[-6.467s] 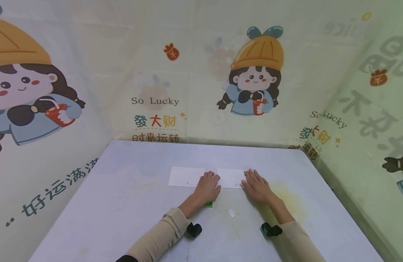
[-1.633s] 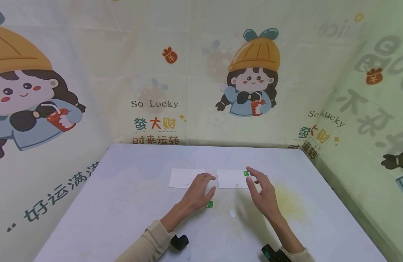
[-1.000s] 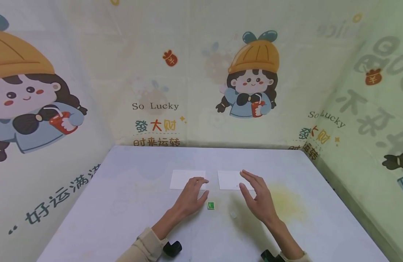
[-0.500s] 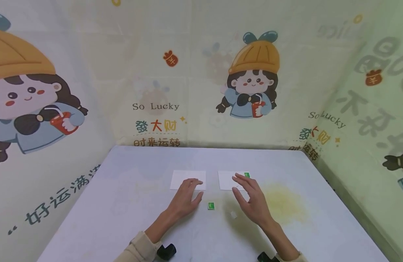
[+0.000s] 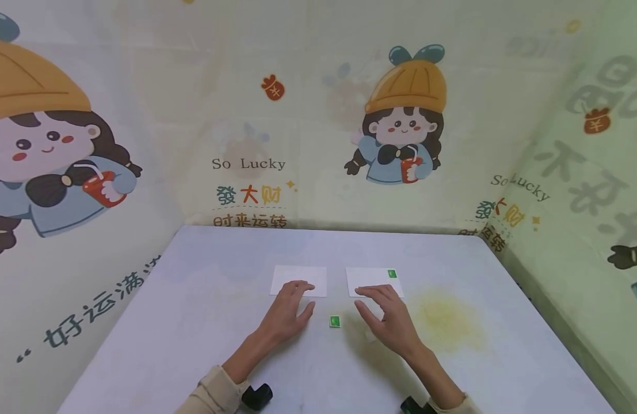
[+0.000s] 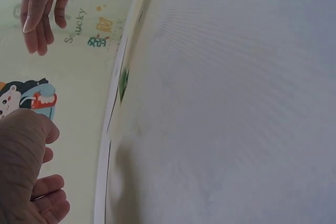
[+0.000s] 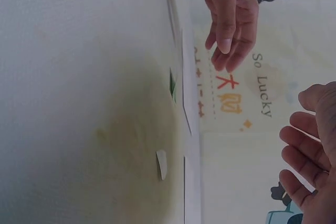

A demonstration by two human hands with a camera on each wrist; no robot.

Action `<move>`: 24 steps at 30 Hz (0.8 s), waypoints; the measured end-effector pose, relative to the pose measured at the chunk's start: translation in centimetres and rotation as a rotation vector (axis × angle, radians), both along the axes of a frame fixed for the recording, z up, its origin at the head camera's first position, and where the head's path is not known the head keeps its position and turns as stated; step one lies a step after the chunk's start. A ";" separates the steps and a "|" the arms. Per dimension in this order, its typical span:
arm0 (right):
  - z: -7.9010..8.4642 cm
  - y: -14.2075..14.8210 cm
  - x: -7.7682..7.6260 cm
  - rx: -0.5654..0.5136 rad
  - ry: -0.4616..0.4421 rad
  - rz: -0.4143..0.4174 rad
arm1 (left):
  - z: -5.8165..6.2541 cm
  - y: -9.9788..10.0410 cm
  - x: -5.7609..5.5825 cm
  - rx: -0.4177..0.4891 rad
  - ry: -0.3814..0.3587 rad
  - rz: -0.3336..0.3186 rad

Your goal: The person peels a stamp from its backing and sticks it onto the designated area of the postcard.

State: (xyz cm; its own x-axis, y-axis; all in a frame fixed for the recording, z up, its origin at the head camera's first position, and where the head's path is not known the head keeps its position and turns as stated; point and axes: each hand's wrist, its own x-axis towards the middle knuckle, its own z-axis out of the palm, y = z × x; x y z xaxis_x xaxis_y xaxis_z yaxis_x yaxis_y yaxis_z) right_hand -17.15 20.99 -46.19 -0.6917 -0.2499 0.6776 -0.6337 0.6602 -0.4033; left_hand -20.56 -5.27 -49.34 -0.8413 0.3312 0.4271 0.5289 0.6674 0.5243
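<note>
My left hand (image 5: 283, 313) hovers over the near edge of the left white card (image 5: 310, 275), thumb apart from its relaxed fingers. Likewise loose, my right hand (image 5: 389, 319) is raised at the near edge of the right white card (image 5: 367, 277). Neither hand holds anything. A small green stamp-like square (image 5: 392, 273) sits at that right card's far right corner. Another green square with a pale border (image 5: 335, 321) lies on the table between the hands. In the right wrist view, the right fingers (image 7: 302, 145) are spread and slightly bent.
A small white paper scrap (image 7: 161, 164) lies on the table, partly behind the right hand in the head view. The white table (image 5: 220, 270) carries a yellowish stain (image 5: 447, 322) at right. Printed cloth walls (image 5: 318, 115) enclose its back and sides.
Earlier both hands rested on the cards, the right over the corner square. Since then they lifted and drew back toward the person, uncovering both green squares. The cards stayed in place.
</note>
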 end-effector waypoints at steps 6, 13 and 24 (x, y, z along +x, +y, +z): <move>-0.1 -0.6 0.0 0.019 -0.046 0.012 | -0.2 -0.7 0.2 -0.007 -0.002 0.015; -0.2 -1.1 0.0 0.041 -0.054 0.031 | -0.5 -1.3 0.1 -0.014 0.009 0.016; -0.8 -1.5 -0.1 0.038 -0.060 0.050 | -0.7 -2.1 0.0 0.002 -0.046 0.064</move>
